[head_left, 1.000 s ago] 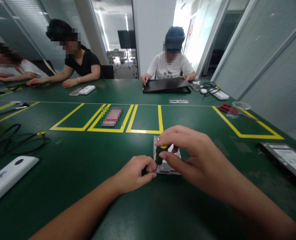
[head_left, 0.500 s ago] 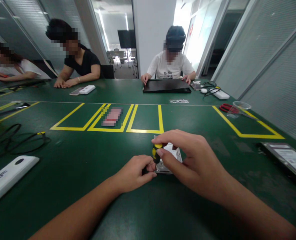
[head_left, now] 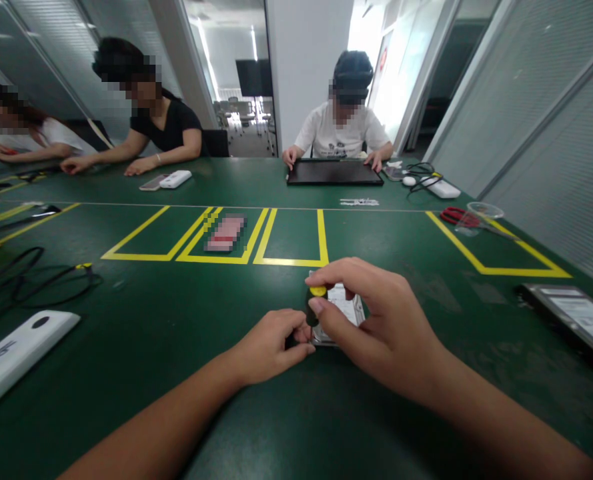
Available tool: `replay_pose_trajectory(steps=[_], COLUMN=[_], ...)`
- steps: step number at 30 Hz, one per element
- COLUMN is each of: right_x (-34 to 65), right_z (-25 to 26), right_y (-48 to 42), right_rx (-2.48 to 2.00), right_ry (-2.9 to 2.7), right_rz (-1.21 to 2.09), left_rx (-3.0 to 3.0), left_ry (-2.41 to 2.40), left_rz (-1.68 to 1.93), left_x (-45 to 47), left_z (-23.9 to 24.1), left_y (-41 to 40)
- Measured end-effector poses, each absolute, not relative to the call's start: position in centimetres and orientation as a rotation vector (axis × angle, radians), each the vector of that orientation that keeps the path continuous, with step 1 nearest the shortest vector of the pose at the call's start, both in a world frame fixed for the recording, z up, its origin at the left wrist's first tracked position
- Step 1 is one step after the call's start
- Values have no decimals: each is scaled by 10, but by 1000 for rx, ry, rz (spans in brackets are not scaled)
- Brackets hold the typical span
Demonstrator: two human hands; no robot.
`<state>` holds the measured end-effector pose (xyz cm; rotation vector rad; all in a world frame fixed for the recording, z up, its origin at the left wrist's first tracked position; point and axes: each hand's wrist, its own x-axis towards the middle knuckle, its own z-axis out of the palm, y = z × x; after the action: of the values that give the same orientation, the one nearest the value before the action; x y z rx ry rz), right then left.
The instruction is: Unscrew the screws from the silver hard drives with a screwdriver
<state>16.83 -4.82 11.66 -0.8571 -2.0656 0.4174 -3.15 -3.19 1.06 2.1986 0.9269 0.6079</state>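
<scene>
A silver hard drive [head_left: 349,310] lies flat on the green table [head_left: 176,333] just in front of me. My right hand [head_left: 376,320] is closed round a short black screwdriver with a yellow cap [head_left: 316,300], held upright at the drive's near left corner. My left hand [head_left: 271,347] is curled shut against that same corner, pinching at the drive's edge beside the screwdriver tip. Most of the drive is hidden under my right hand.
Yellow tape boxes [head_left: 216,233] mark the table beyond. A white device [head_left: 16,353] and black cable [head_left: 31,280] lie left; another drive [head_left: 576,320] and red scissors [head_left: 459,217] right. Three people sit across, one with a black laptop [head_left: 333,172].
My right hand and the screwdriver have shifted slightly left and turned over the drive's corner. My left hand stays put. The person in black moved a hand out along the table.
</scene>
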Motion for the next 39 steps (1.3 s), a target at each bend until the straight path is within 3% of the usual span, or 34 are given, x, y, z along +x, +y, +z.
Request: replay_pose_trajectory(steps=[39], right_x=[165], right_z=[114], right_y=[-48], right_rx=[-791], right_ry=[-2031], right_rz=[424], left_rx=[2167], left_ry=[932], left_rz=[608], left_x=[-31], left_z=[12], left_y=[-31])
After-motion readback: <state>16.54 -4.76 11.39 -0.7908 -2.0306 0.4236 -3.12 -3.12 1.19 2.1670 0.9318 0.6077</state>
